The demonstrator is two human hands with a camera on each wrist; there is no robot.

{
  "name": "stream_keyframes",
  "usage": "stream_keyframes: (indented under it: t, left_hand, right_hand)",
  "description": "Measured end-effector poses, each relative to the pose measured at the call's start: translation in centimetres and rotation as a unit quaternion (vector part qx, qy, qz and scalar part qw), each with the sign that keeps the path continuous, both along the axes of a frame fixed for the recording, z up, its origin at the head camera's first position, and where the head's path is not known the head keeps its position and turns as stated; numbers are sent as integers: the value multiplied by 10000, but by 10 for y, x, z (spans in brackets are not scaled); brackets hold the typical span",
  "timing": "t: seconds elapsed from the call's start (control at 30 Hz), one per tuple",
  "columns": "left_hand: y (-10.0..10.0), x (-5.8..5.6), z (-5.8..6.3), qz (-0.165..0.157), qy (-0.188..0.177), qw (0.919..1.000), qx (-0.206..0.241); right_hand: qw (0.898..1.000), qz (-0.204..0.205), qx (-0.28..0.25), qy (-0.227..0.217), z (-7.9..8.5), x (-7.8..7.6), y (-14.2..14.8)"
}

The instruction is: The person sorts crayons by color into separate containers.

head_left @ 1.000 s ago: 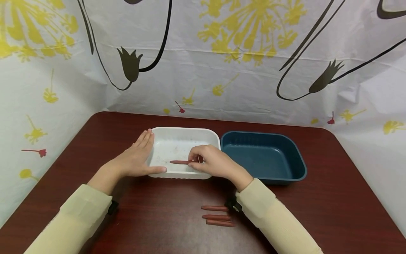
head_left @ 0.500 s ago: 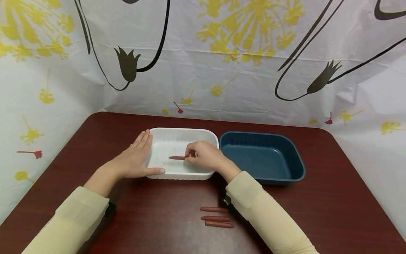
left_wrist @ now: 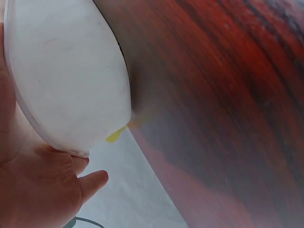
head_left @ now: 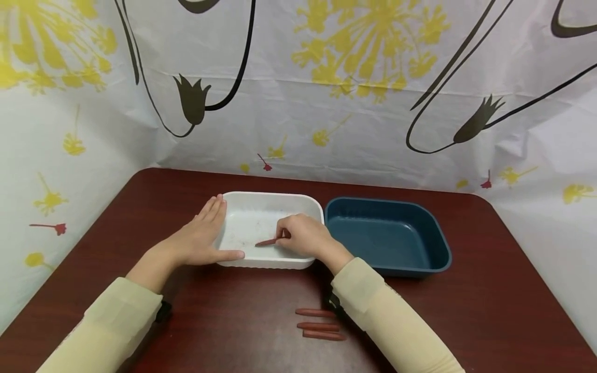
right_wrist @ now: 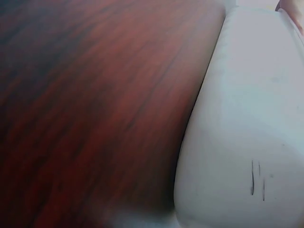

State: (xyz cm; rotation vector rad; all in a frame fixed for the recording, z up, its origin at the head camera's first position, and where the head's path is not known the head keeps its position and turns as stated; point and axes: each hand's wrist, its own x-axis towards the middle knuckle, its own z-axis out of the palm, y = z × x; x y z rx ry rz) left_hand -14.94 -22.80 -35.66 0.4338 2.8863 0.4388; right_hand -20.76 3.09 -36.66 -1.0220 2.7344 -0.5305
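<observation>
In the head view, a white plastic tray [head_left: 247, 223] stands at the middle of the table. My left hand [head_left: 198, 241] lies against its left end with straight fingers, the thumb along the front rim; the left wrist view has the same hand [left_wrist: 38, 185] at the tray's wall [left_wrist: 71, 71]. Inside the tray, my right hand [head_left: 303, 235] pinches a reddish-brown crayon [head_left: 266, 242], its pointed end sticking out leftward and tilted down close to the tray floor. The crayon's other end is hidden by the fingers. The right wrist view shows mainly the tray's outer wall [right_wrist: 237, 118].
A dark blue tray [head_left: 378, 235] stands right beside the white one. Nearer the front lie several more reddish-brown crayons, such as the front one [head_left: 324, 335], by my right sleeve [head_left: 392, 321]. A patterned sheet [head_left: 280, 103] hangs behind the dark red table [head_left: 224, 321].
The crayon, level earlier, has tilted so its tip points down, and my right hand has shifted slightly inside the white tray. My left hand stays in place against the tray.
</observation>
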Motion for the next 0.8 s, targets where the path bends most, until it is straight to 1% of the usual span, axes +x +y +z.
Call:
stream_keyframes:
  t: [0.13, 0.23, 0.4, 0.6, 0.8]
  left_hand:
    - [0, 2, 0, -12, 4, 10000, 8]
    - [1, 2, 0, -25, 23, 10000, 6]
    - [0, 1, -1, -47, 76, 10000, 27]
    - [0, 1, -1, -74, 71, 9999, 33]
    - [1, 0, 1, -88, 28, 10000, 14]
  right_hand:
    - [10000, -25, 39, -13, -1, 1, 0]
    - [9999, -58, 67, 63, -2, 1, 0]
    - [9999, -104, 49, 98, 0, 2, 0]
    - [9998, -187, -51, -25, 8, 6, 5]
    - [9995, -165, -279, 56, 17, 11, 20]
